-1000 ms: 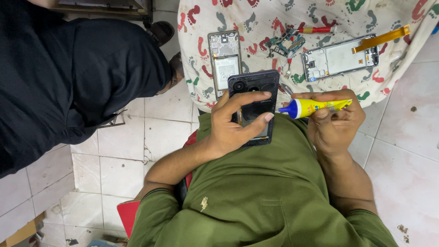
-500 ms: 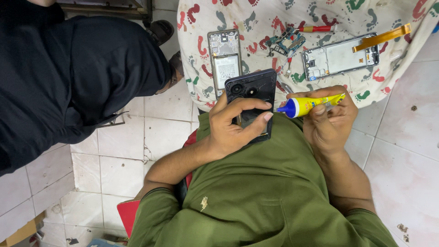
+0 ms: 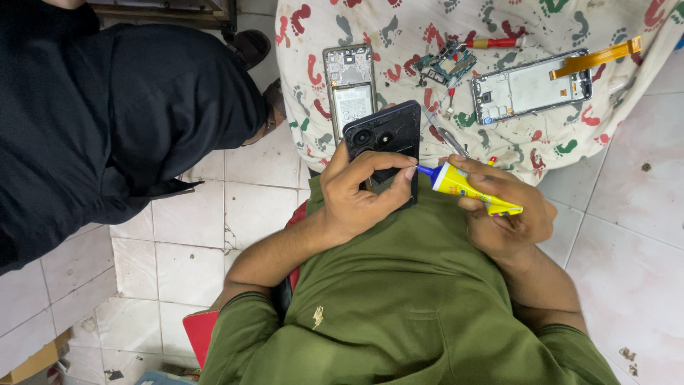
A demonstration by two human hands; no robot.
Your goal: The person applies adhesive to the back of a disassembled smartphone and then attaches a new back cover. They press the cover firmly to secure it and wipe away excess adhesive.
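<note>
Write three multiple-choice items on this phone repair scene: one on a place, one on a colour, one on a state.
1. Where does the tip of the glue tube point?
A. at the black phone back cover's edge
B. at the floor tiles
C. at the screwdriver

2. What colour is the tube's body?
A. red
B. yellow
C. white

3. How is the cover held?
A. lying flat on the cloth
B. gripped in the left hand
C. balanced on a knee

Answers: 1 A, the blue nozzle meets the cover's side. 2 B, yellow shows in the right hand. 3 B, fingers wrap it.
</note>
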